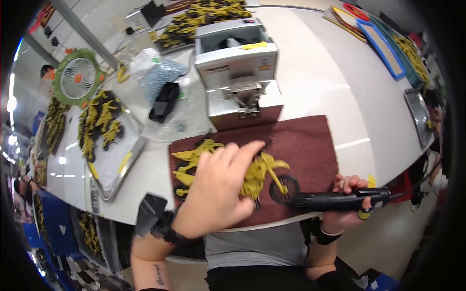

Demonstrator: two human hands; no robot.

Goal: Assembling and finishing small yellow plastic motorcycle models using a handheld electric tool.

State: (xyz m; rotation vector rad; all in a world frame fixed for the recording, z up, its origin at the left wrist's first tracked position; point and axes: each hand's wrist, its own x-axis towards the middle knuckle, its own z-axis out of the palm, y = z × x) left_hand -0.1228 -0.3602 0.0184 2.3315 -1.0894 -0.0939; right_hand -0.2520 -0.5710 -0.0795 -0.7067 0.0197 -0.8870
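Observation:
My left hand (216,186) is over a yellow toy motorcycle (259,174) with black wheels, its thumb and index finger spread apart above the body. The hand hides the middle of the toy, and whether it touches the toy is hard to see. Under and behind it, more yellow motorcycle parts (187,155) lie at the left, so a second toy seems to be there. My right hand (342,213) is closed around a black electric screwdriver (330,200), whose front end points left at the toy's front wheel. A brown cloth (310,140) lies beneath the toys.
A silver screw feeder machine (238,72) stands behind the cloth. To the left are a tray (109,189) with several yellow motorcycles, a green fan (77,77) and a bag of small parts (162,72). Far right hold a blue frame (383,51) and a metal tray (418,116).

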